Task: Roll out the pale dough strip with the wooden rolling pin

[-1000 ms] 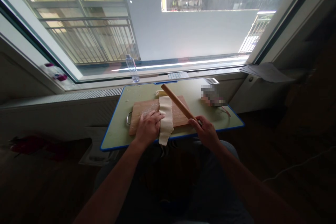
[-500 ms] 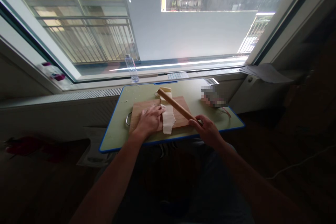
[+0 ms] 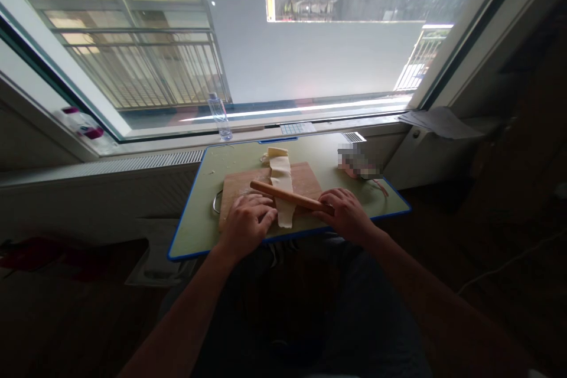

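A long strip of dough (image 3: 280,172) runs across the wooden cutting board (image 3: 234,183), with its far end folded on the table beyond the board. The wooden rolling pin (image 3: 287,195) lies crosswise over the near part of the strip. My right hand (image 3: 345,211) is wrapped round the pin's right end. Close to the pin's left end, my left hand (image 3: 250,218) rests over the board's left side, its fingers stretched out and holding nothing. Whether its fingertips touch the pin I cannot tell.
The board lies on a small pale green table (image 3: 195,212) with a blue edge. At its right stands a blurred-out object (image 3: 357,162). Behind, the windowsill bears a clear plastic bottle (image 3: 220,118) and a flat gridded item (image 3: 296,129). Small dough crumbs (image 3: 211,172) lie at the table's left.
The rolling pin has swung down from a steep slant to lie across the strip. My left hand has come off the dough, back towards me and left.
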`<action>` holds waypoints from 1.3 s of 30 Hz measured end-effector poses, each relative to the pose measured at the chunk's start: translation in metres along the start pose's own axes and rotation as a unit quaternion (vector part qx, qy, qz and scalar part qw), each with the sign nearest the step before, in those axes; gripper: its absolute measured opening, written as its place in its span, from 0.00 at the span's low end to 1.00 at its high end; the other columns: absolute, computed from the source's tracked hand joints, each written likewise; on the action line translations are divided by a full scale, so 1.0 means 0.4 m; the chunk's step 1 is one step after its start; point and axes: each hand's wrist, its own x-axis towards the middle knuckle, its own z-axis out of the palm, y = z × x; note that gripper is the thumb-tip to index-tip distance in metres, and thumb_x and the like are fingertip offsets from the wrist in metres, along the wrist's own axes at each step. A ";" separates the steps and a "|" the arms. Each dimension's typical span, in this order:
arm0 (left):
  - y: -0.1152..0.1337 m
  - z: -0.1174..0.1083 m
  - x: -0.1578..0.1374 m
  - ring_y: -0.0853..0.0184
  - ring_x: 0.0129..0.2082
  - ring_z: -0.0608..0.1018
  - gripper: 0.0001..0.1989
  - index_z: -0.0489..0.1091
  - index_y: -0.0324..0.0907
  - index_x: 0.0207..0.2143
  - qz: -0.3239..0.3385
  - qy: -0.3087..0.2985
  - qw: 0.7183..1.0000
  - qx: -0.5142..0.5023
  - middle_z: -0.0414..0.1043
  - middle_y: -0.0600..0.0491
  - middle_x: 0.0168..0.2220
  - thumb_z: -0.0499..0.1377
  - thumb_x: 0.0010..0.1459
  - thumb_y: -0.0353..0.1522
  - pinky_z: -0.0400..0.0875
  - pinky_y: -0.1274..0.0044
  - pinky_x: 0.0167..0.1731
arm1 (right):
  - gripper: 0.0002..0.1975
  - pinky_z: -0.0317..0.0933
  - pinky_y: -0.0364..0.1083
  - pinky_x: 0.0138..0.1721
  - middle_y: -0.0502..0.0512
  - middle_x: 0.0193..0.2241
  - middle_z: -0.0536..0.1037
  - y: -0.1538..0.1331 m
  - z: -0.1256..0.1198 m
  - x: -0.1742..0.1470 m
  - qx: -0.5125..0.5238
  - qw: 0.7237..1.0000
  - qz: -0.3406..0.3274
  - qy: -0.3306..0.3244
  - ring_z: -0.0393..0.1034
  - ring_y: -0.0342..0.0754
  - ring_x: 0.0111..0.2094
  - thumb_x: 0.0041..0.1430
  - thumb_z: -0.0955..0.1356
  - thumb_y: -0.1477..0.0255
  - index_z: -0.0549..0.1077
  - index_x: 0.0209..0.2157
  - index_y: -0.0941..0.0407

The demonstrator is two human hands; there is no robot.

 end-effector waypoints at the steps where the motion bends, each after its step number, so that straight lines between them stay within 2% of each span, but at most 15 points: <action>1: -0.006 -0.007 0.009 0.58 0.60 0.77 0.16 0.83 0.50 0.45 -0.008 0.033 0.999 -0.005 0.84 0.54 0.53 0.56 0.71 0.40 0.66 0.61 0.68 | 0.11 0.60 0.55 0.58 0.59 0.47 0.82 -0.001 -0.004 0.004 -0.009 1.000 -0.017 -0.005 0.73 0.57 0.51 0.69 0.73 0.60 0.79 0.44 0.53; 3: -0.018 -0.016 0.032 0.58 0.58 0.78 0.16 0.82 0.48 0.48 -0.032 0.089 0.995 0.009 0.83 0.51 0.53 0.55 0.70 0.40 0.70 0.64 0.64 | 0.10 0.58 0.55 0.60 0.59 0.49 0.82 -0.008 -0.011 0.017 -0.017 0.999 -0.044 -0.013 0.72 0.57 0.53 0.70 0.72 0.62 0.79 0.46 0.53; 5: -0.028 -0.012 0.059 0.57 0.60 0.77 0.19 0.80 0.47 0.54 -0.060 0.098 0.992 0.045 0.81 0.50 0.57 0.54 0.71 0.41 0.69 0.64 0.65 | 0.11 0.57 0.55 0.61 0.58 0.50 0.82 -0.024 -0.011 0.035 -0.018 0.998 -0.061 -0.021 0.71 0.56 0.55 0.71 0.72 0.61 0.80 0.47 0.52; 8: -0.033 0.009 0.095 0.54 0.64 0.73 0.23 0.76 0.47 0.61 -0.104 0.039 0.988 0.110 0.76 0.48 0.64 0.51 0.72 0.43 0.65 0.60 0.68 | 0.13 0.56 0.55 0.63 0.58 0.51 0.82 -0.062 -0.002 0.064 -0.030 0.996 -0.056 -0.056 0.70 0.56 0.57 0.71 0.71 0.59 0.79 0.48 0.53; 11: -0.027 0.026 0.121 0.52 0.71 0.67 0.27 0.69 0.48 0.68 -0.134 -0.040 0.977 0.159 0.68 0.47 0.71 0.46 0.74 0.43 0.58 0.53 0.71 | 0.19 0.56 0.56 0.63 0.60 0.56 0.80 -0.103 0.008 0.095 -0.072 0.993 0.010 -0.089 0.68 0.58 0.60 0.73 0.67 0.53 0.78 0.51 0.52; 15: -0.024 0.022 0.148 0.54 0.76 0.57 0.32 0.59 0.52 0.75 -0.166 -0.123 0.965 0.163 0.55 0.50 0.77 0.40 0.75 0.46 0.50 0.52 0.74 | 0.26 0.53 0.62 0.67 0.60 0.71 0.67 -0.131 0.020 0.142 -0.143 0.976 0.096 -0.134 0.57 0.62 0.70 0.79 0.56 0.54 0.71 0.66 0.47; 18: -0.040 0.021 0.176 0.53 0.77 0.56 0.33 0.55 0.53 0.76 -0.181 -0.148 0.961 0.147 0.52 0.51 0.78 0.38 0.74 0.49 0.50 0.51 0.74 | 0.30 0.49 0.69 0.69 0.58 0.75 0.59 -0.127 0.030 0.174 -0.170 0.963 0.145 -0.149 0.51 0.66 0.73 0.78 0.53 0.52 0.63 0.73 0.46; 21: -0.065 0.032 0.209 0.51 0.76 0.58 0.33 0.56 0.54 0.76 -0.172 -0.146 0.965 0.136 0.53 0.50 0.78 0.39 0.73 0.50 0.50 0.50 0.74 | 0.31 0.49 0.70 0.69 0.56 0.76 0.57 -0.107 0.042 0.203 -0.168 0.960 0.151 -0.165 0.50 0.66 0.74 0.78 0.52 0.52 0.61 0.74 0.45; 26: -0.101 0.049 0.269 0.48 0.76 0.57 0.36 0.53 0.51 0.77 -0.170 -0.145 0.967 0.125 0.50 0.47 0.79 0.37 0.73 0.51 0.50 0.48 0.73 | 0.35 0.51 0.69 0.69 0.60 0.76 0.58 -0.059 0.066 0.268 -0.121 0.965 0.181 -0.149 0.55 0.67 0.72 0.76 0.52 0.49 0.58 0.75 0.50; 32: -0.126 0.061 0.320 0.46 0.75 0.59 0.37 0.54 0.48 0.77 -0.183 -0.135 0.967 0.112 0.53 0.45 0.78 0.39 0.72 0.51 0.51 0.46 0.72 | 0.37 0.50 0.69 0.69 0.62 0.76 0.57 -0.020 0.082 0.324 -0.106 0.961 0.206 -0.154 0.54 0.67 0.72 0.75 0.52 0.46 0.58 0.76 0.50; 35: -0.122 0.064 0.304 0.46 0.76 0.58 0.38 0.53 0.47 0.77 -0.197 -0.132 0.965 0.109 0.52 0.45 0.78 0.38 0.71 0.52 0.49 0.47 0.73 | 0.37 0.49 0.69 0.70 0.62 0.76 0.56 -0.032 0.079 0.304 -0.117 0.963 0.195 -0.146 0.52 0.67 0.73 0.75 0.54 0.48 0.57 0.76 0.50; 39: -0.081 0.055 0.234 0.48 0.77 0.56 0.39 0.53 0.46 0.77 -0.209 -0.115 0.964 0.115 0.51 0.46 0.79 0.37 0.72 0.52 0.46 0.48 0.74 | 0.37 0.48 0.69 0.70 0.62 0.76 0.57 -0.079 0.069 0.241 -0.147 0.963 0.190 -0.124 0.52 0.68 0.73 0.75 0.55 0.51 0.57 0.76 0.54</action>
